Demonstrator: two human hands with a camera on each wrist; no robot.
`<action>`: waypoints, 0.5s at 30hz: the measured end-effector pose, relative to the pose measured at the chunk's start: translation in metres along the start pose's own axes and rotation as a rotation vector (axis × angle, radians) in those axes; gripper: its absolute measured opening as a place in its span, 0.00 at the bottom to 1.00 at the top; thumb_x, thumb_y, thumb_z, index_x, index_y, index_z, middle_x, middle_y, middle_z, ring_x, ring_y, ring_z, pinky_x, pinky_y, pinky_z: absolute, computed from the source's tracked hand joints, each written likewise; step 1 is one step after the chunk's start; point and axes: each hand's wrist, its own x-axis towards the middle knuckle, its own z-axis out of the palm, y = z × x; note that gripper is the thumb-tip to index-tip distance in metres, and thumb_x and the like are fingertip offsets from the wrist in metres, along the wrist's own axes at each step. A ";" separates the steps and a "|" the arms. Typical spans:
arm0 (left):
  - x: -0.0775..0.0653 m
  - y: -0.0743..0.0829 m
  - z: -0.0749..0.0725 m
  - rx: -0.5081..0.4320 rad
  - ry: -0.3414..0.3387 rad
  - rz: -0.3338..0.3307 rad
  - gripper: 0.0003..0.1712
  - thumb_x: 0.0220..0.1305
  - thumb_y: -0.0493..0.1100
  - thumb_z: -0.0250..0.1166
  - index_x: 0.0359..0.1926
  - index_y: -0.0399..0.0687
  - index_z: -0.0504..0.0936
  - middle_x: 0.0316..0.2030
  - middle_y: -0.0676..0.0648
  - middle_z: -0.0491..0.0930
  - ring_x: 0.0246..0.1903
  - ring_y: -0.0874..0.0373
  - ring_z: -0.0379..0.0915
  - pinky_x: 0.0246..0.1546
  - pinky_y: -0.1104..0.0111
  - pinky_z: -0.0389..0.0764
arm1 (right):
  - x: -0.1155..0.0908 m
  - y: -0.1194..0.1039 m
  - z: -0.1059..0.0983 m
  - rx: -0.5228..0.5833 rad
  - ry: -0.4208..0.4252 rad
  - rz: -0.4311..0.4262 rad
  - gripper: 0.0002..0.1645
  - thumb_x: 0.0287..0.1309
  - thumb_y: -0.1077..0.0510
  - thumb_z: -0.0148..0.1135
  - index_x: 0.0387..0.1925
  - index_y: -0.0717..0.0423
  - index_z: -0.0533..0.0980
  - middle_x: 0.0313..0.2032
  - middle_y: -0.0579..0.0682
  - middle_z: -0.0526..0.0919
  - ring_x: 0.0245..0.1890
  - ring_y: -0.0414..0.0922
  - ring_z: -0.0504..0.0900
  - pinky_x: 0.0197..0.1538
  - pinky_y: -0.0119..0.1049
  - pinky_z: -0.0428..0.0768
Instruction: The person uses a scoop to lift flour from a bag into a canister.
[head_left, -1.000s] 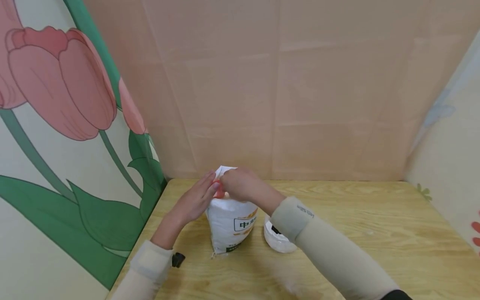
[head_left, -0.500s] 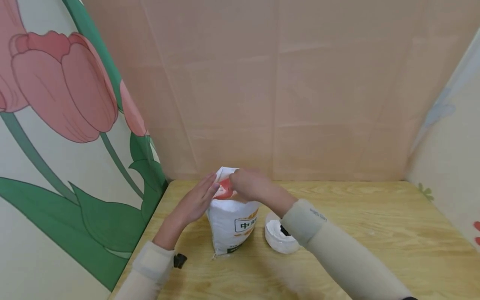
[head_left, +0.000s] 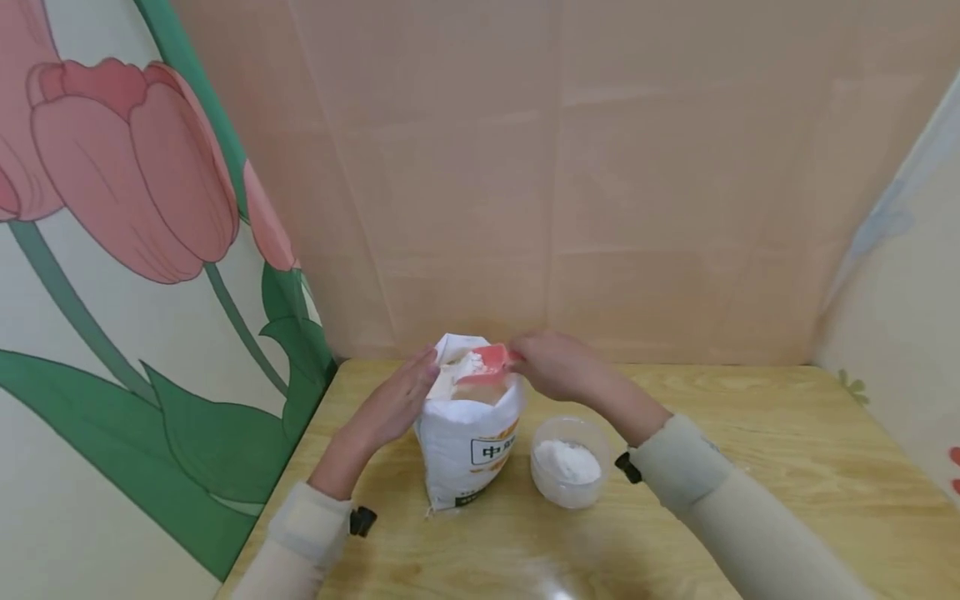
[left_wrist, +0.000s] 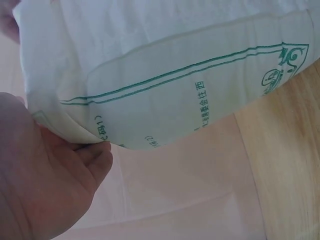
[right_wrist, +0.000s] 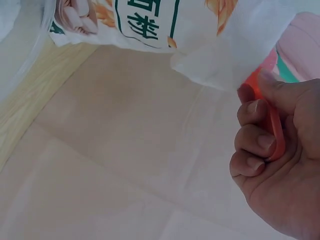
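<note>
A white flour bag (head_left: 468,450) with an open top stands upright on the table. My left hand (head_left: 393,400) holds its left rim; in the left wrist view, the fingers (left_wrist: 100,162) lie against the bag's edge. My right hand (head_left: 558,367) grips the handle of a red scoop (head_left: 491,360), fingers curled round it in the right wrist view. White flour (head_left: 471,364) shows in the scoop, which is at the bag's mouth, near its right rim. Right of the bag is a clear round bowl (head_left: 570,500) with a heap of flour (head_left: 567,461) in it.
A wooden table (head_left: 750,450) bears everything. A tan sheet (head_left: 600,208) hangs behind it. On the left is a wall painted with tulips (head_left: 135,167), and a pale wall (head_left: 900,317) bounds the right side.
My right hand has moved right with the red scoop, which has come up from deep in the bag into sight with flour in it. The left hand has stayed at the rim.
</note>
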 end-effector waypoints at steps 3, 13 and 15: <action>-0.001 -0.001 -0.001 0.029 -0.004 0.011 0.43 0.79 0.68 0.33 0.81 0.46 0.51 0.80 0.45 0.50 0.79 0.47 0.44 0.76 0.47 0.50 | -0.010 0.004 -0.003 0.020 0.036 -0.031 0.08 0.71 0.55 0.61 0.38 0.56 0.79 0.29 0.47 0.76 0.31 0.46 0.73 0.37 0.41 0.75; -0.002 0.001 -0.004 0.071 -0.030 0.049 0.39 0.81 0.63 0.34 0.80 0.45 0.50 0.80 0.46 0.48 0.79 0.50 0.40 0.77 0.50 0.49 | -0.035 0.018 -0.010 0.083 0.169 -0.058 0.07 0.68 0.56 0.65 0.34 0.54 0.79 0.25 0.43 0.74 0.26 0.42 0.72 0.33 0.38 0.74; -0.002 0.001 -0.005 0.079 -0.025 0.061 0.39 0.82 0.63 0.34 0.80 0.45 0.51 0.80 0.46 0.48 0.79 0.50 0.41 0.77 0.51 0.49 | -0.042 0.023 -0.012 0.081 0.181 -0.060 0.07 0.68 0.56 0.65 0.33 0.54 0.78 0.24 0.43 0.73 0.25 0.42 0.71 0.33 0.37 0.73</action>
